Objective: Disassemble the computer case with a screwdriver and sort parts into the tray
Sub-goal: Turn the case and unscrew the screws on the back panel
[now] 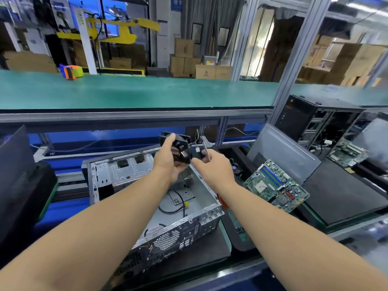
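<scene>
While the gutted computer case (159,206) lies open on the table nearest me, the left hand (168,158) grips a black cooling fan (180,150) lifted above it, fingers round the frame. It looks light, stiff plastic, best held by the frame, not the blades. Just beside it, the right hand (214,164) pinches a screwdriver (206,152). Beyond, a motherboard (275,185) lies in the tray (336,198)
</scene>
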